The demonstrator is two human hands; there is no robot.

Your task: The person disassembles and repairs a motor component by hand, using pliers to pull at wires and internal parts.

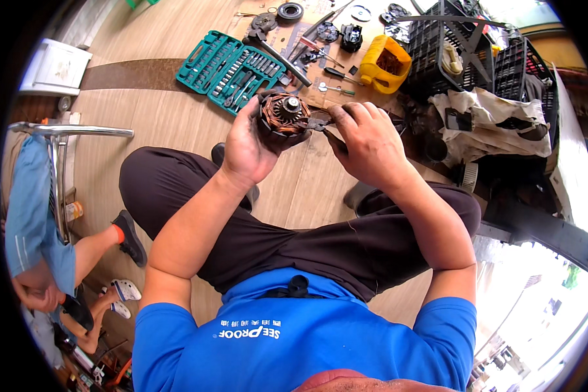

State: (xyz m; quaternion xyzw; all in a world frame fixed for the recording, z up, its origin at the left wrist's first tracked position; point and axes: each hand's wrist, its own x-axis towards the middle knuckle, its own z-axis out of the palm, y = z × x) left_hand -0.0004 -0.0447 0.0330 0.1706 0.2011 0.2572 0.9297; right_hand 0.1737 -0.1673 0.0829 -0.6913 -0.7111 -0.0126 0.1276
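Note:
My left hand (249,149) is wrapped round the side of a round motor part (286,119) with copper windings, a dark rim and a metal shaft end in its middle. The fingers beneath it are mostly hidden. My right hand (372,145) is closed on the handles of a pair of dark pliers (317,123). Their jaws meet the right edge of the copper windings; whether they grip a wire is too small to tell. Both hands are held up above my lap, over the wooden-look floor.
Beyond my hands lies an open green socket set (232,72). Screwdrivers, a hammer-like tool and round machine parts are spread beside it. A cut yellow jug (385,64) and black crates (447,55) stand at the right. Another person's legs (95,251) are at the left.

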